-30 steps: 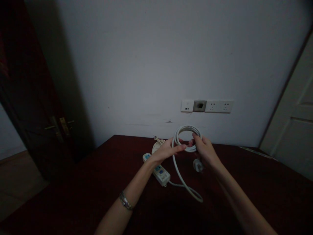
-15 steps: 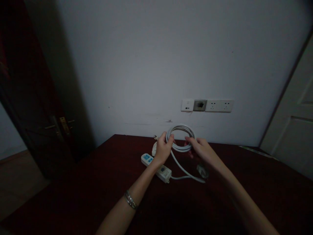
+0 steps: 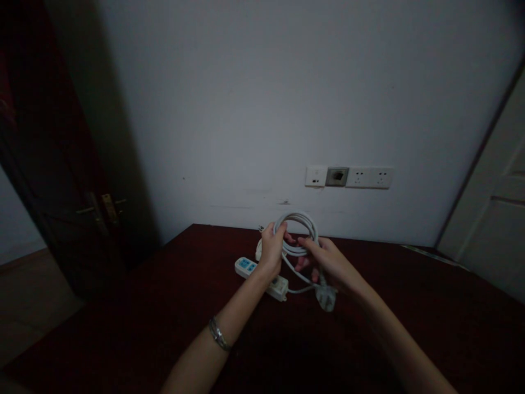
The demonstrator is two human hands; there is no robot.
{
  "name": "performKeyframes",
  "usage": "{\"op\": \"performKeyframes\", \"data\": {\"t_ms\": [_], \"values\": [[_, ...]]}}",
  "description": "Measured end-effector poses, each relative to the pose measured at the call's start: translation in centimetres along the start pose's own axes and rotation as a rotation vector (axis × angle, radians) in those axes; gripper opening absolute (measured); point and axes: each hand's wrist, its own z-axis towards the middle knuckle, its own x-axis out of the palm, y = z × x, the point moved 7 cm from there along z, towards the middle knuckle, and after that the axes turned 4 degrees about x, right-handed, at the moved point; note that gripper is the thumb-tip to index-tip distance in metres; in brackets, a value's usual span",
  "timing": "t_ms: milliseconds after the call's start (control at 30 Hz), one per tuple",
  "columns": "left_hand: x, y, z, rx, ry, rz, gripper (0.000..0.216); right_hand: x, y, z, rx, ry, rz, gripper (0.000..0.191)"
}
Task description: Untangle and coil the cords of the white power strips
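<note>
Several loops of a white power cord (image 3: 296, 216) form a ring held up between my hands. My left hand (image 3: 272, 249) is closed on the ring's left side, thumb on top. On the right side, my right hand (image 3: 322, 257) pinches the loops between thumb and fingers, its other fingers curled below. From under the right hand hangs the cord's plug (image 3: 326, 298). A white power strip (image 3: 246, 266) with blue sockets lies on the table, partly hidden behind my left wrist. The cord's other end runs into its right end.
Behind my left hand is another white item (image 3: 258, 250) with a pronged plug, mostly hidden. The dark red table (image 3: 164, 306) meets the wall, where a row of wall sockets (image 3: 356, 177) is mounted. A dark door (image 3: 53, 180) stands at the left, a pale door (image 3: 492, 208) at the right.
The coil has shifted slightly left, and my right hand has come closer to my left. The plug now hangs lower and further left, below my right hand.
</note>
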Motion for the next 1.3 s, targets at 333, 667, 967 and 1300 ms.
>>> {"op": "performKeyframes", "data": {"t_ms": [333, 667, 967, 1300], "values": [[0.9, 0.0, -0.1, -0.292, 0.173, -0.34, 0.024, 0.3, 0.6, -1.9, -0.067, 0.352, -0.273, 0.04], [1.7, -0.9, -0.6, -0.43, 0.475, -0.245, 0.017, 1.7, -4.8, -2.6, 0.182, 1.016, -0.374, 0.048], [0.4, -2.0, -0.9, -0.296, 0.598, 0.361, 0.01, -0.4, -3.7, -0.4, -0.062, 0.836, -0.283, 0.034], [0.8, -2.1, -1.8, -0.209, 0.775, 0.626, 0.008, 0.8, -3.6, -1.1, -0.044, 0.954, 0.015, 0.05]]}}
